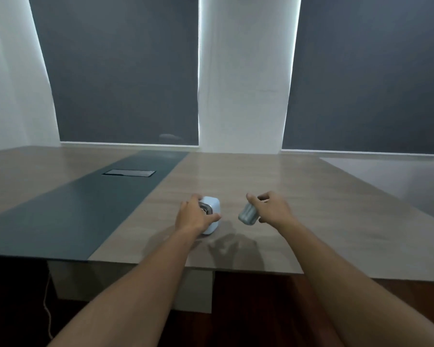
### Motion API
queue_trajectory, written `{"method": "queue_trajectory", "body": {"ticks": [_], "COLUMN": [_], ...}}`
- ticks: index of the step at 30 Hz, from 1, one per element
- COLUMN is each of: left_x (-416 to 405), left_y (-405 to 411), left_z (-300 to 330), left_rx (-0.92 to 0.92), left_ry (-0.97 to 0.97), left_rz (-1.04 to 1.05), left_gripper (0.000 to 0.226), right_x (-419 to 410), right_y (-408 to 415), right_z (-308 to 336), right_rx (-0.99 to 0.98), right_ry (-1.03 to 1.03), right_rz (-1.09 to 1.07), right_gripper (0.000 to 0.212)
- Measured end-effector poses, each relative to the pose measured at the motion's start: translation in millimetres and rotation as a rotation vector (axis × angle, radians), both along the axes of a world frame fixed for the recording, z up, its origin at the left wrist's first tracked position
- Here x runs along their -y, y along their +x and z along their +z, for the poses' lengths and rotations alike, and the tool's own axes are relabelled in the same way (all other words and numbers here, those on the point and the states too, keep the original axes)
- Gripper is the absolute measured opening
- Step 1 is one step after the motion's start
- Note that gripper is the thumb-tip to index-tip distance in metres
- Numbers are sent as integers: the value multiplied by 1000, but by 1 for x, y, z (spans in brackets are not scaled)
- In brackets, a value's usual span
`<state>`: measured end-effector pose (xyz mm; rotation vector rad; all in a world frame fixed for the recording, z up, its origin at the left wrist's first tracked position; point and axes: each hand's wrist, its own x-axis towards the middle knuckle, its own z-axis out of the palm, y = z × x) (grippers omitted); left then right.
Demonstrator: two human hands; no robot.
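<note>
A small white rounded box-like device [212, 207] with a grey round opening on its near face stands on the wooden table [298, 201]. My left hand [193, 216] grips it from the left, thumb across its front and fingers over the top. My right hand [273, 207] holds a grey ribbed cylinder [247, 216] tilted a little above the table, just right of the white device. The two objects are apart by a small gap.
The table has a dark green inlay strip [68, 209] on the left with a closed cable hatch [128, 172]. Its near edge runs just below my forearms. Dark roller blinds [125, 71] cover the windows behind. A thin cable [47, 309] hangs below the table at left.
</note>
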<state>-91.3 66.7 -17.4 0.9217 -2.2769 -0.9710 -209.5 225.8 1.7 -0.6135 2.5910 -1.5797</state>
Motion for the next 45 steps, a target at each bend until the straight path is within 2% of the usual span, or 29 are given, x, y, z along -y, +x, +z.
{"method": "queue_trajectory", "body": {"ticks": [7, 11, 15, 19, 26, 30, 33, 35, 38, 41, 45], "left_x": [11, 23, 26, 23, 11, 7, 15, 26, 42, 50, 59], "left_y": [-13, -14, -10, -8, -10, -7, 4, 13, 25, 37, 48], "left_z": [-15, -9, 1, 8, 19, 25, 26, 24, 16, 5, -12], "left_rx": [-181, -316, -415, -443, -486, -474, -482, -492, -457, -404, -263], "left_ry": [29, 293, 558, 603, 591, 555, 541, 514, 340, 97, -65], "left_rz": [52, 92, 89, -5, -108, -93, -69, -44, 68, 226, 322], "left_gripper": [54, 40, 31, 32, 27, 22, 28, 33, 39, 39, 43], "right_x": [12, 28, 38, 49, 53, 57, 62, 69, 82, 92, 90], "right_y": [-26, -31, -28, -21, -7, 8, 15, 23, 35, 39, 31], "right_z": [-15, -16, -12, -10, -11, -5, 0, 1, 0, -7, -22], "right_rx": [318, 418, 486, 476, 453, 448, 447, 427, 358, 300, 24], "right_ry": [-269, -417, -490, -495, -459, -378, -284, -193, -74, -63, 37], "right_rz": [46, 86, 136, 121, 126, 155, 176, 216, 269, 254, 221], "right_gripper": [49, 36, 34, 35, 35, 44, 56, 56, 57, 55, 41]}}
